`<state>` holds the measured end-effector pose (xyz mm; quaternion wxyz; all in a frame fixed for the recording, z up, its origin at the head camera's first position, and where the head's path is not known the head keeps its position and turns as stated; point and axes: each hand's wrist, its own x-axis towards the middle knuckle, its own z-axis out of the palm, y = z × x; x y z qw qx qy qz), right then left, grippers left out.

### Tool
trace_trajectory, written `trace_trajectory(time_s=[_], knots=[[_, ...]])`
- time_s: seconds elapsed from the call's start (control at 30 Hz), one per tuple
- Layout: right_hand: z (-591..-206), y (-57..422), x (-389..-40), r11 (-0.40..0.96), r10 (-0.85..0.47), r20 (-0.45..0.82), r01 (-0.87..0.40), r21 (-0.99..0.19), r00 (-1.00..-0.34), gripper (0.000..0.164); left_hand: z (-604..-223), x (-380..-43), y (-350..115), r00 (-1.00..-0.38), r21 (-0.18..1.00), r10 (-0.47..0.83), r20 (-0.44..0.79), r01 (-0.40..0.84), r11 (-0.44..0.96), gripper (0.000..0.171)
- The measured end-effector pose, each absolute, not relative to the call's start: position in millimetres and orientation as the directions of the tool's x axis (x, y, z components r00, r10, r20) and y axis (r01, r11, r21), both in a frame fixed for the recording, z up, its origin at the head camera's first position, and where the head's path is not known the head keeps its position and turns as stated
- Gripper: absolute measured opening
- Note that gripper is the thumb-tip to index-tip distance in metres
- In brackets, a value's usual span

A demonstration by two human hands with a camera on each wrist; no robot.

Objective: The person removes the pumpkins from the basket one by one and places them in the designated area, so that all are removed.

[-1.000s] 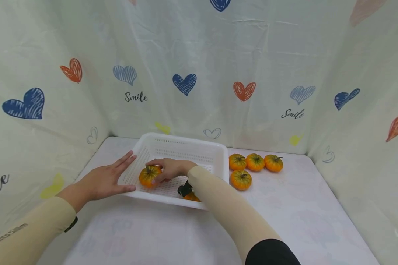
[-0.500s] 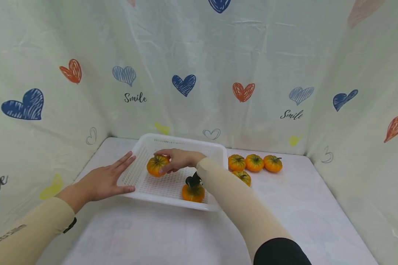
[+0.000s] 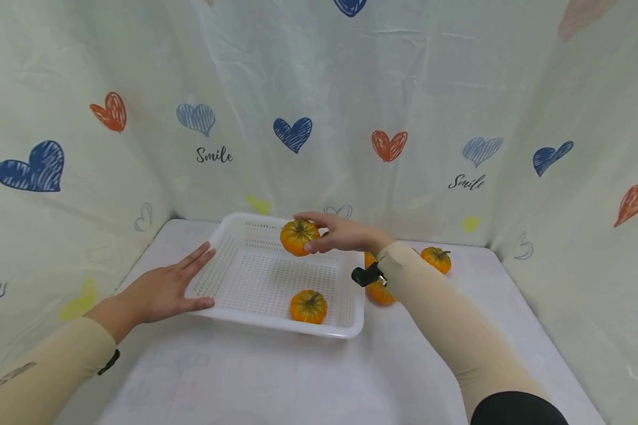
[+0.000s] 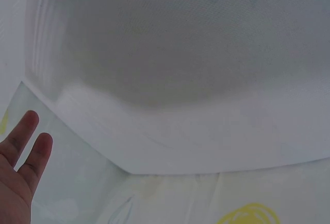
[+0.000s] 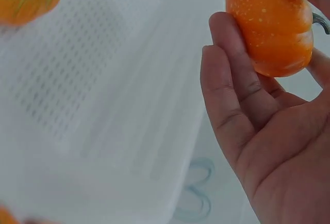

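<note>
In the middle of the head view, your right hand (image 3: pixel 342 234) held a pumpkin (image 3: pixel 298 237) pinched between thumb and fingers, over the white basket (image 3: pixel 260 277). Your left hand (image 3: pixel 165 291), fingers straight and spread, lay at the basket's left rim. A second pumpkin (image 3: pixel 308 307) sat inside, lower centre.

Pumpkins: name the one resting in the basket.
The pumpkin at the front right of the basket; the right hand holds another, the rest lie on the table.
</note>
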<state>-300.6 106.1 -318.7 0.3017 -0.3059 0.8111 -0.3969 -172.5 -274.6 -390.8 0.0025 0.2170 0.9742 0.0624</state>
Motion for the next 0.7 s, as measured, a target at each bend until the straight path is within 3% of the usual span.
trace_trajectory(time_s=[0.37, 0.7], knots=[[-316.3, 194.7, -288.9, 0.542, -0.619, -0.189, -0.24, -0.806, -0.762, 0.075, -391.2, -169.9, -273.7, -0.904, 0.122, 0.426, 0.035, 0.427, 0.896, 0.101], [-329.1, 261.5, -274.2, 0.542, -0.558, -0.123, -0.248, -0.803, -0.82, 0.075, -388.7, -169.6, -272.0, -0.906, 0.114, 0.422, 0.024, 0.422, 0.9, 0.101]])
